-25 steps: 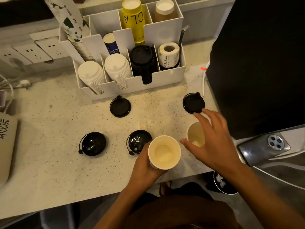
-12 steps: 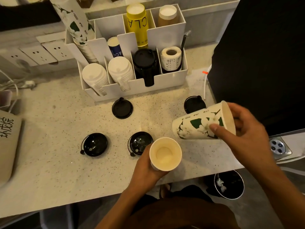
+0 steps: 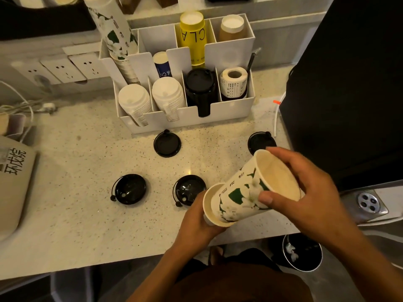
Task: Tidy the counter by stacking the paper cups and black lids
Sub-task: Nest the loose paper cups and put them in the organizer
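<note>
While nesting one paper cup into another at the counter's near edge [image 3: 65, 243], left hand [image 3: 196, 223] wrapped round the lower cup [image 3: 209, 205] from below, mouth tipped up and rightward, probably to present an open target. Right hand [image 3: 305, 192] clamped on the flowered cup [image 3: 242, 192], thumb across the printed wall, fingers over the far rim; held tilted, base already inside the lower cup's mouth but not seated, likely so the base can find the opening before being straightened and pushed home. Both cups empty inside, as far as visible.

Just beyond the hands, two black lids lying underside up, one [image 3: 189, 190] touching distance from the left hand, another [image 3: 130, 188] further left. Farther back, two more lids top side up: one [image 3: 167, 144] near the organiser, one [image 3: 260, 141] partly hidden behind the flowered cup. All four loose and apart, so lid stacking judged not yet begun.

At the back, white organiser [image 3: 187, 120] with divided compartments: two stacks of white lids in front left [image 3: 134, 103], a stack of black lids [image 3: 200, 88] next, a label roll [image 3: 234, 82] at right; behind, a leaning sleeve of flowered cups [image 3: 113, 33], a yellow cup stack [image 3: 193, 35], a brown one [image 3: 232, 27]. Likely destinations for the finished stacks.
</note>
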